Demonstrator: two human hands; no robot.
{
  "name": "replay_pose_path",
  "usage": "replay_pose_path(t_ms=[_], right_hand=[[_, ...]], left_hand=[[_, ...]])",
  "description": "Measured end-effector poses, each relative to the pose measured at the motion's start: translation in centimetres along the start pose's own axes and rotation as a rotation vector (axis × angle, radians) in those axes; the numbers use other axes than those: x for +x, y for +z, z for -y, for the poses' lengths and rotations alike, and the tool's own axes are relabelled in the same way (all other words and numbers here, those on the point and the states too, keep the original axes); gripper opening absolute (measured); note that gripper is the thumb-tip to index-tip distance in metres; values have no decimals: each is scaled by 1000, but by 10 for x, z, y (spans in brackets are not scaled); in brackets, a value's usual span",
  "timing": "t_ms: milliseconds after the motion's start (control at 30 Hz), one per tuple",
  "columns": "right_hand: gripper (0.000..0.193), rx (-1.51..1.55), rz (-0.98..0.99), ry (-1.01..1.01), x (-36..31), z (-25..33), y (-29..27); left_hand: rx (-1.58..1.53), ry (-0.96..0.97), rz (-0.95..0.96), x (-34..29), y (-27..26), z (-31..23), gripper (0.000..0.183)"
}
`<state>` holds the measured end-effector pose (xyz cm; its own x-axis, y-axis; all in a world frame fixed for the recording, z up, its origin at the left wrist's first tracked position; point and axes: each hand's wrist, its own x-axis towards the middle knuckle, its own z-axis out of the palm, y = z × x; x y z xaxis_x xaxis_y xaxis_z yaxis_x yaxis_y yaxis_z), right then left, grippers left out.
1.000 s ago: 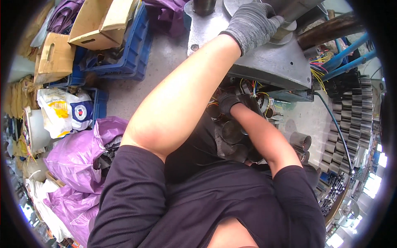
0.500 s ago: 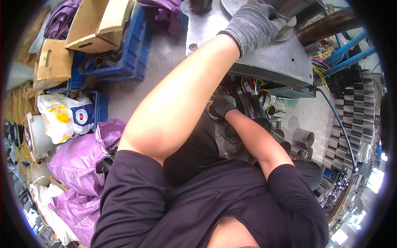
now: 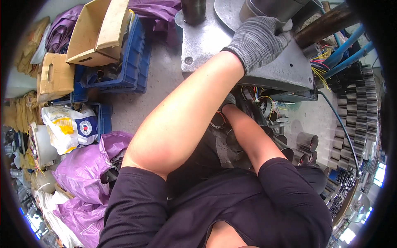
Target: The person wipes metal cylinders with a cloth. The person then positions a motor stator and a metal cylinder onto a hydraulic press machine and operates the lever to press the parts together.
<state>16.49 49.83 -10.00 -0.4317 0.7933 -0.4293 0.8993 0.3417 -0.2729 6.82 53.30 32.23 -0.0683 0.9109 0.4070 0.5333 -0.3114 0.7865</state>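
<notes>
My left hand (image 3: 261,43), in a grey knitted glove, is closed against the lower end of a grey metal cylinder (image 3: 271,9). That cylinder stands over a round plate (image 3: 223,15) on a heavy metal machine bed (image 3: 200,47). Some of the fingers are hidden behind the glove's back. Below the bed's near edge, my right hand (image 3: 230,99), gloved too, is mostly covered by my left forearm, so its fingers do not show. Close to its wrist sits a short round metal ring (image 3: 218,119) with orange wire along its rim.
Metal tubes (image 3: 307,141) lie on the floor at right, before tall stacks of metal rings (image 3: 349,120). Coloured wires (image 3: 320,68) hang beside blue bars (image 3: 349,53). A dark post (image 3: 193,11) rises from the bed. Blue crates (image 3: 134,62), cardboard boxes (image 3: 56,76) and purple bags (image 3: 82,173) fill the left.
My right hand has moved forward, away from the wire-rimmed ring and further under my left forearm. My left hand stays at the cylinder, with its wrist slightly lower in view. The whole view has shifted a little.
</notes>
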Motion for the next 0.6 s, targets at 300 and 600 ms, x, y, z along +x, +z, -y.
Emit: replay_pose_path(t_ms=[300,600], right_hand=[[57,-9,17,-126,-43,14,-50],[62,493,-150,-266,-204,-24,-205]], left_hand=[[78,58,7,-4,-7,-5,43],[-31,61,-94,-18,-15,-43,32]])
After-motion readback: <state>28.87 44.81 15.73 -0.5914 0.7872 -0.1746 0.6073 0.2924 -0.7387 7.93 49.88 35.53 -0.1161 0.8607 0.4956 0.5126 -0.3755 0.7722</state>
